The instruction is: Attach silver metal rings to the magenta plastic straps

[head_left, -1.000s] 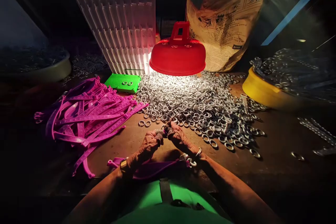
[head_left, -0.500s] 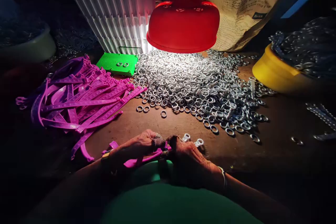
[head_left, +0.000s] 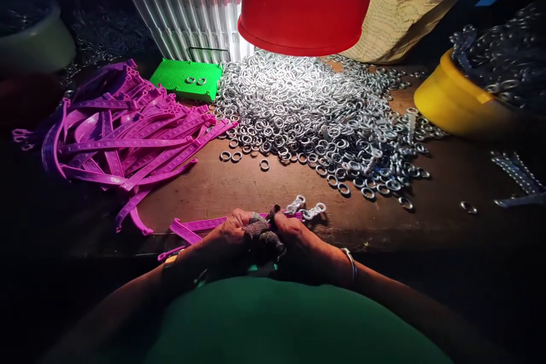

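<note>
My left hand (head_left: 232,230) and my right hand (head_left: 301,239) meet at the table's front edge, fingers closed. Worn grey covers wrap some fingertips. A magenta strap (head_left: 209,223) is gripped between both hands; its looped tail sticks out on the left. Past the right hand's thumb, the strap's other end shows beside two silver ring links (head_left: 314,212) lying on the table. The fingers hide the middle of the strap and whatever they pinch there. A pile of magenta straps (head_left: 123,148) lies on the left, and a large heap of silver rings (head_left: 294,114) spreads behind the hands.
A red lamp (head_left: 305,8) hangs over the heap. The green perforated block (head_left: 181,77) carries two rings. Behind stand a ribbed translucent panel (head_left: 205,5) and a printed paper bag (head_left: 396,17). A yellow tub (head_left: 452,96) of metal pieces stands right, a pale tub (head_left: 38,40) left.
The view has tilted down slightly. The magenta strap has shifted so its looped tail now lies out left behind my left hand. Both hands have drawn together, fingers closed around the strap.
</note>
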